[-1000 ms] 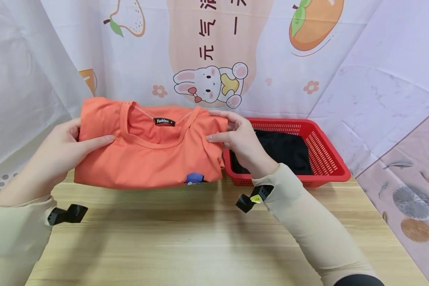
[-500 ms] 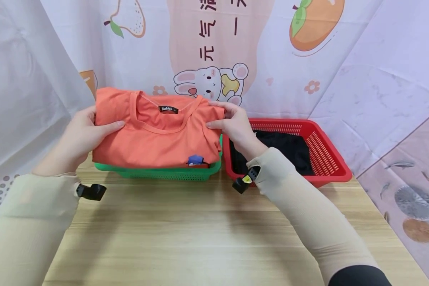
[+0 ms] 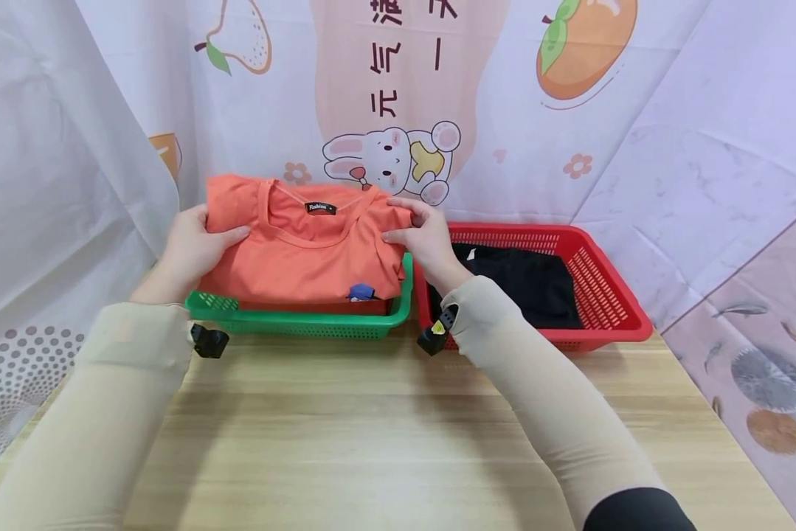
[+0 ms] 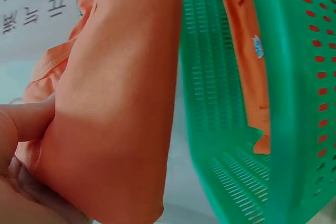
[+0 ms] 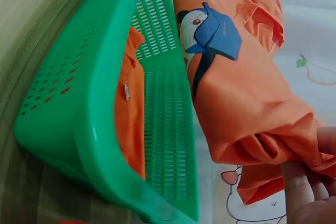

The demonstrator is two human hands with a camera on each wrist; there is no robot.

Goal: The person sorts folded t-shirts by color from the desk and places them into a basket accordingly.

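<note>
A folded orange T-shirt (image 3: 291, 265) with a black neck label and a blue cartoon print hangs between both hands, above a green basket (image 3: 305, 324). My left hand (image 3: 195, 251) pinches its left side, thumb on top of the cloth. On the opposite side my right hand (image 3: 427, 240) pinches the shoulder edge, thumb in front. Inside the green basket lies another orange garment (image 4: 247, 56), seen in both wrist views. The shirt's underside in the left wrist view is apart from the basket rim.
To the right stands a red basket (image 3: 610, 273) with a folded black garment (image 3: 530, 284) in it. Both baskets are on a wooden table (image 3: 384, 435). A printed white curtain (image 3: 504, 177) hangs close behind them.
Both hands have carried the orange T-shirt away from me and over the green basket, which was hidden behind it. The left hand has also shifted right. The red basket stays put.
</note>
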